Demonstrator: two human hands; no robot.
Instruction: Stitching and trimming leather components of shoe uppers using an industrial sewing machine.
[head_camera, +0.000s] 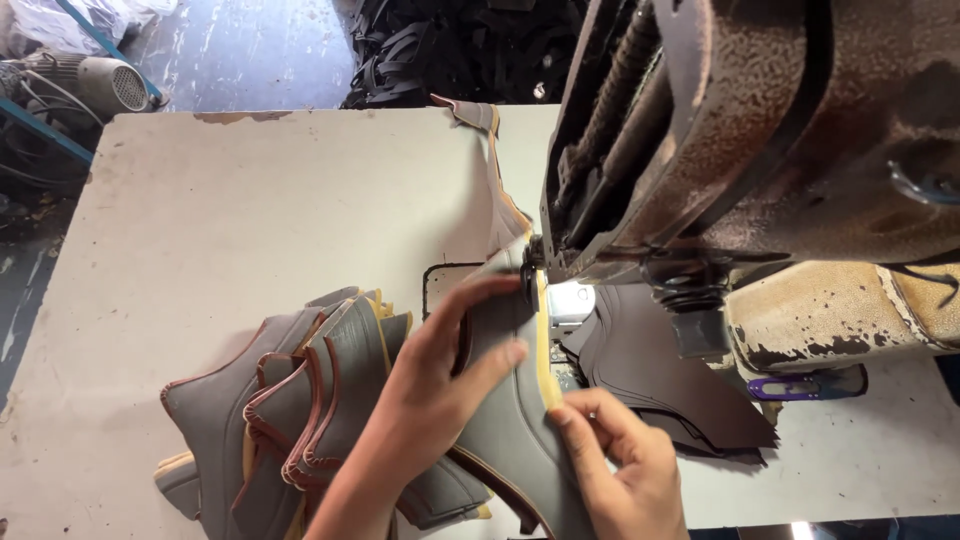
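My left hand (440, 375) lies flat on a grey leather shoe-upper piece (510, 420) with a yellow edge, its fingers spread beside the needle area (535, 270) of a rusty sewing machine (760, 130). At the near end of that yellow edge, my right hand (620, 460) pinches the same piece. The piece runs up under the machine's presser foot, and a strip of it trails off behind the machine.
A pile of several similar grey pieces (280, 410) with maroon trim lies to the left on the pale worktable (250, 220). Dark brown cut pieces (660, 380) are stacked under the machine arm. A purple-handled tool (800, 385) sits at right. Black material is heaped beyond the table's far edge.
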